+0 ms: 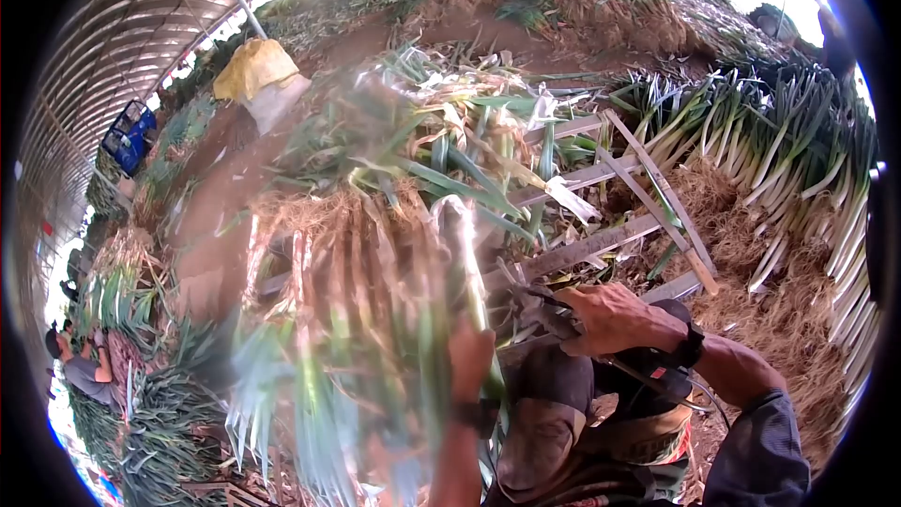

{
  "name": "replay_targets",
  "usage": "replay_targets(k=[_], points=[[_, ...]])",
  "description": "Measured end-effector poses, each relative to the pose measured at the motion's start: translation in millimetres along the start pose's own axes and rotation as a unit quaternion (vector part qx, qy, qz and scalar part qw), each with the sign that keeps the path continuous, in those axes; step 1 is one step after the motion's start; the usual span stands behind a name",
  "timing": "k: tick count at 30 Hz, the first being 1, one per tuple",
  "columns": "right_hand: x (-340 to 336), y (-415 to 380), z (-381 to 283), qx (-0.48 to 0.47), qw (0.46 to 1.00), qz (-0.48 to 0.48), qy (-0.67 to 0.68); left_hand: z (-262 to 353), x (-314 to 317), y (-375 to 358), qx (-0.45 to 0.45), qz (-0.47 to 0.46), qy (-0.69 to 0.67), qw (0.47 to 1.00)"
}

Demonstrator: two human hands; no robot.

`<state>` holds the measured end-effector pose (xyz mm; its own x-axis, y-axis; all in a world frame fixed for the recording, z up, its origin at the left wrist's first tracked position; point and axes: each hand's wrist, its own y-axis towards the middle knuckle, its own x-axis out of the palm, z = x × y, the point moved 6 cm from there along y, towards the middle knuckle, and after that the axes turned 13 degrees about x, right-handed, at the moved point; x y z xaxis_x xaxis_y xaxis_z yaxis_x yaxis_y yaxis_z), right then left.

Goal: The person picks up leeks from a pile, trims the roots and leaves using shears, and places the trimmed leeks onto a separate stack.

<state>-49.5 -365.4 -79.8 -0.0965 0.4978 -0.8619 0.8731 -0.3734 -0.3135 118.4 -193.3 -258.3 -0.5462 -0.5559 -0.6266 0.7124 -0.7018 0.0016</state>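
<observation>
My left hand point(470, 357) is closed round the green part of a leek point(467, 258), whose pale stalk points up and bends over at the top. My right hand point(624, 317) is wrapped round a dark hand tool point(546, 308), its front end pointing left toward that leek. The tool's exact kind I cannot make out. Left of my left hand lies a row of unpeeled leeks point(352, 263), roots up and leaves toward me, partly blurred by smears on the lens.
A wooden frame point(587, 244) lies ahead, strewn with leaf scraps point(488, 127). Cleaned leeks point(751, 131) are stacked at right beside loose roots point(723, 216). A yellow sack point(255, 68) hangs near a post. Another person point(84, 368) is at far left. A dark cable point(699, 399) trails near my right knee.
</observation>
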Motion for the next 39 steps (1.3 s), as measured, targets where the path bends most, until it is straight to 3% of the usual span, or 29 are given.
replay_targets(k=[2,5,8,11,14,18,26,29,32,35,36,39], points=[[7,4,6,-0.024,0.999,0.026,0.005,-9,-1,-4,-0.033,-0.048,-0.078,0.995],[9,2,7,-0.031,0.997,0.055,0.038,21,-17,-15,-0.052,-0.029,-0.244,0.968],[7,-6,2,-0.051,0.996,0.021,0.067,-5,-4,-13,0.043,-0.047,-0.267,0.961],[7,-11,-4,-0.072,0.995,0.034,0.061,10,-3,-12,0.075,-0.06,-0.049,0.994],[6,-5,-5,-0.041,0.997,0.017,0.064,-1,2,-17,0.001,0.014,0.038,0.999],[10,12,-7,0.012,0.999,-0.032,0.037,1,4,-23,-0.016,-0.021,0.083,0.996],[28,53,-13,-0.026,0.998,0.064,0.014,8,7,-36,0.005,-0.016,0.094,0.995],[18,59,-13,-0.006,0.998,0.058,0.027,10,12,-37,0.082,-0.023,0.044,0.995],[16,57,-13,-0.021,0.995,0.082,0.046,41,4,-51,0.124,-0.038,0.109,0.986],[11,40,-19,-0.037,0.995,0.07,0.06,70,-18,-56,0.223,-0.038,0.405,0.886],[16,36,-16,-0.019,0.998,0.039,0.044,93,-42,-59,0.3,0.045,0.421,0.855],[19,19,-22,-0.066,0.997,-0.012,0.043,72,-68,-43,0.133,0.013,0.36,0.923]])
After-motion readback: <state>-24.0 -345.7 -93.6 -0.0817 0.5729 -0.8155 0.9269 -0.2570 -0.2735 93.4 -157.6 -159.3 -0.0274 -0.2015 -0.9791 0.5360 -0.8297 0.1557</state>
